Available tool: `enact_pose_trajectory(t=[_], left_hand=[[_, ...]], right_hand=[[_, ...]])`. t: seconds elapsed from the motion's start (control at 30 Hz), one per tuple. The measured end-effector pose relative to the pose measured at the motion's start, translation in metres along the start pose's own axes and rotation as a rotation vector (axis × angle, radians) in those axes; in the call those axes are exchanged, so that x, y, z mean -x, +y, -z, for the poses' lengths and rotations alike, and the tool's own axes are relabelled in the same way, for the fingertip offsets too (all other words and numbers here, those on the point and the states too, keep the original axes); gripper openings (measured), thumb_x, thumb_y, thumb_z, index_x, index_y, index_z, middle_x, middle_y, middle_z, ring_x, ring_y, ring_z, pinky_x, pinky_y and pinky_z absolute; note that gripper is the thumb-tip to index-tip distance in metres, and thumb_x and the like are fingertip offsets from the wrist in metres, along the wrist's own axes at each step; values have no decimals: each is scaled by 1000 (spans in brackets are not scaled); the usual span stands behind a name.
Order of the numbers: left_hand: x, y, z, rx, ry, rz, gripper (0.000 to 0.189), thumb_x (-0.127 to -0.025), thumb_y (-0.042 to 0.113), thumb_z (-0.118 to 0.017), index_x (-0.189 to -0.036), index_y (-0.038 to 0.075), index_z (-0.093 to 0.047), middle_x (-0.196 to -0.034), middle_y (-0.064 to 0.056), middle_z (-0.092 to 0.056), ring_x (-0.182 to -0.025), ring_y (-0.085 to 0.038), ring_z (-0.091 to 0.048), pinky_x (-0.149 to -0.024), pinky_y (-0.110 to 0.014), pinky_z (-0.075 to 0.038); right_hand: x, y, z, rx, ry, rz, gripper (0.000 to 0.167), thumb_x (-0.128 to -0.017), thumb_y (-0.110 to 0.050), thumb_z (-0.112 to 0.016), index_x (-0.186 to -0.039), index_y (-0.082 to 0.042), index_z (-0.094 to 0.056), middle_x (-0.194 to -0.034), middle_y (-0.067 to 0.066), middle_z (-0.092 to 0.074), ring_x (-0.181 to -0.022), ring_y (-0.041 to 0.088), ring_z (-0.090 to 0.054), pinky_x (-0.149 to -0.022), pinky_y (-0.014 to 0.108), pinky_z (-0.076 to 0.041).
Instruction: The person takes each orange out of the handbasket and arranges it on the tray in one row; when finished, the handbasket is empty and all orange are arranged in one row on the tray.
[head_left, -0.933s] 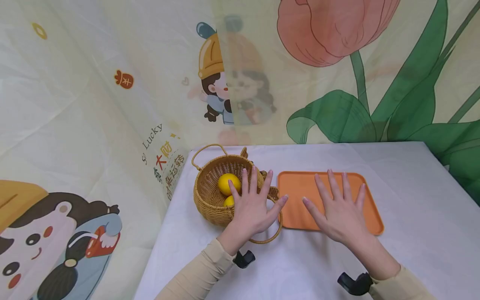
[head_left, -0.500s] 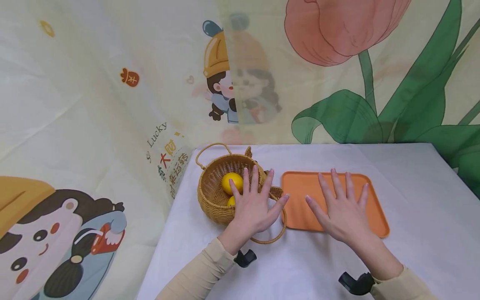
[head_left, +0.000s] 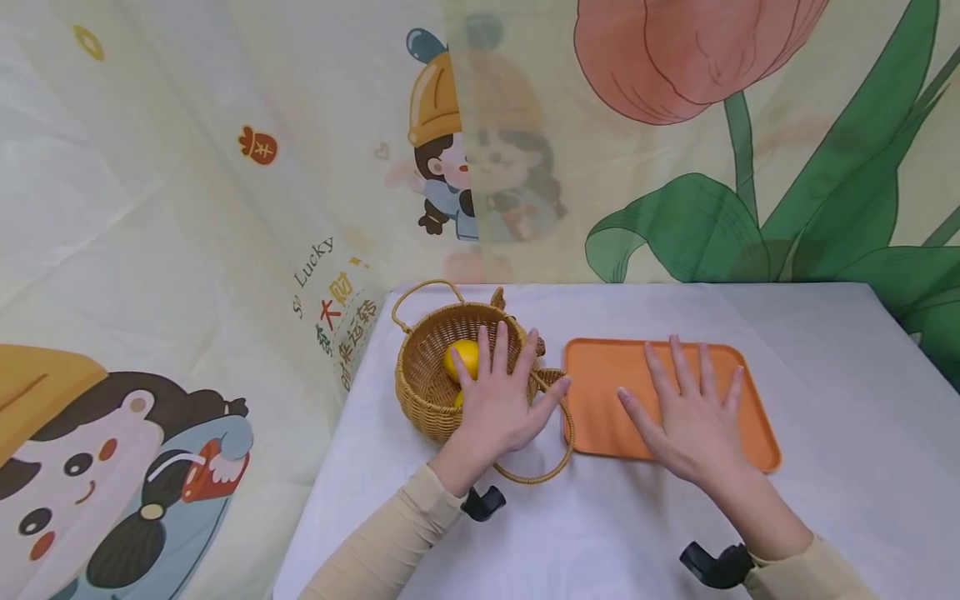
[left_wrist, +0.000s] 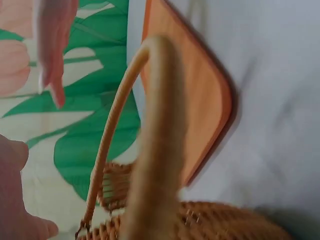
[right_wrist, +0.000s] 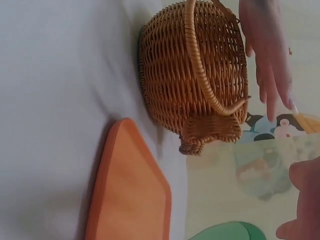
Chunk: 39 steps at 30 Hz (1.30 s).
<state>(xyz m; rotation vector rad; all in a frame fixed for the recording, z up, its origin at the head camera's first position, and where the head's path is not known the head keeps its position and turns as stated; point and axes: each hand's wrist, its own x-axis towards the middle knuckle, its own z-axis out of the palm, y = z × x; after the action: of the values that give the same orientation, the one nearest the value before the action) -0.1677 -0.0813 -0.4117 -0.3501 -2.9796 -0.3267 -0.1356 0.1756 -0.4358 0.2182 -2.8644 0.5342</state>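
Observation:
My left hand (head_left: 498,410), fingers spread and straight, hovers over the near right side of a wicker basket (head_left: 422,410). Inside the basket lie yellow round fruits, perhaps lemons; one yellow fruit (head_left: 462,358) shows well, while another is mostly hidden behind the hand. One basket handle (head_left: 567,442) droops toward the front right, and the other arches up at the back left. Above an orange tray (head_left: 600,400), my right hand (head_left: 693,425) is held with its fingers spread, holding nothing. From the right wrist view, the left hand (right_wrist: 272,50) appears above the basket's rim.
A white cloth (head_left: 600,525) covers the table. Patterned fabric (head_left: 322,125) hangs behind and at the left. The tray stands just right of the basket. Black wrist mounts (head_left: 716,565) sit below both hands.
The left hand has shifted slightly left and up over the basket. My right hand has drifted a little to the right. The head view has turned slightly; basket and tray look undisturbed.

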Motion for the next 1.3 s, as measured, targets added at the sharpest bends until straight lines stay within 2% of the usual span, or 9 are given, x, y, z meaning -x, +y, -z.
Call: enact_pose_trajectory(t=[0.13, 0.27, 0.47, 0.6, 0.77, 0.9, 1.03, 1.13, 1.3], left_hand=[[-14, -22, 8, 40, 5, 92, 92, -96, 80, -16, -160, 16, -35, -162, -21, -30, -153, -42, -13, -115, -70, -9], [-28, -46, 14, 66, -78, 199, 90, -100, 74, -17, -151, 5, -45, -150, -23, -44, -139, -42, -40, -106, -63, -37], [-38, -68, 12, 59, -219, 261, 93, -100, 74, -18, -156, 3, -40, -155, -25, -40, -137, -45, -45, -103, -64, -41], [-40, -72, 11, 54, -203, 257, 93, -100, 74, -22, -154, 2, -41, -154, -26, -40, -134, -46, -47, -101, -66, -41], [-41, -74, 11, 26, -179, 240, 89, -100, 73, -28, -151, 2, -47, -149, -29, -44, -127, -47, -52, -96, -63, -46], [-40, -76, 11, 14, -177, 210, 68, -100, 68, -40, -119, 7, -66, -113, -19, -65, -96, -35, -65, -75, -51, -54], [-37, -78, 11, 18, -212, 157, 51, -98, 65, -53, -85, 16, -62, -74, -2, -62, -68, -21, -59, -56, -38, -46], [-35, -80, 10, 54, -270, 127, 50, -95, 66, -58, -82, 18, -64, -72, 2, -62, -69, -20, -58, -60, -36, -46], [-34, -83, 8, 158, -421, 68, 35, -95, 46, -70, -105, 12, -74, -94, -2, -71, -86, -22, -63, -81, -39, -52]], right_hand=[[5, 19, -7, -39, 22, -52, 79, -101, -58, -49, -158, -6, -35, -163, 30, -20, -150, 54, 3, -107, 76, 15], [17, 52, -17, -94, 34, -142, 72, -102, -53, -52, -152, -3, -42, -154, 35, -31, -144, 62, -7, -103, 83, 7], [41, 100, -30, -112, -2, -281, 65, -103, -47, -54, -145, 2, -47, -149, 38, -33, -139, 67, -12, -103, 84, 6], [53, 124, -40, -109, 4, -323, 62, -102, -40, -56, -145, 4, -46, -152, 37, -30, -138, 66, -14, -107, 81, 3], [62, 144, -51, -157, 85, -264, 53, -101, -26, -61, -141, 7, -51, -149, 35, -39, -135, 60, -30, -108, 75, -17], [63, 152, -58, -193, 130, -253, 45, -99, -20, -64, -135, 6, -58, -143, 34, -48, -139, 57, -31, -113, 71, -14], [62, 153, -63, -214, 144, -278, 41, -98, -18, -66, -132, 5, -62, -142, 33, -51, -145, 52, -27, -118, 66, -6], [62, 152, -64, -209, 150, -268, 39, -98, -16, -66, -130, 5, -64, -140, 32, -53, -145, 51, -28, -120, 61, -2], [63, 152, -66, -197, 142, -267, 38, -98, -17, -66, -130, 5, -65, -140, 31, -54, -145, 50, -28, -121, 59, 0]])
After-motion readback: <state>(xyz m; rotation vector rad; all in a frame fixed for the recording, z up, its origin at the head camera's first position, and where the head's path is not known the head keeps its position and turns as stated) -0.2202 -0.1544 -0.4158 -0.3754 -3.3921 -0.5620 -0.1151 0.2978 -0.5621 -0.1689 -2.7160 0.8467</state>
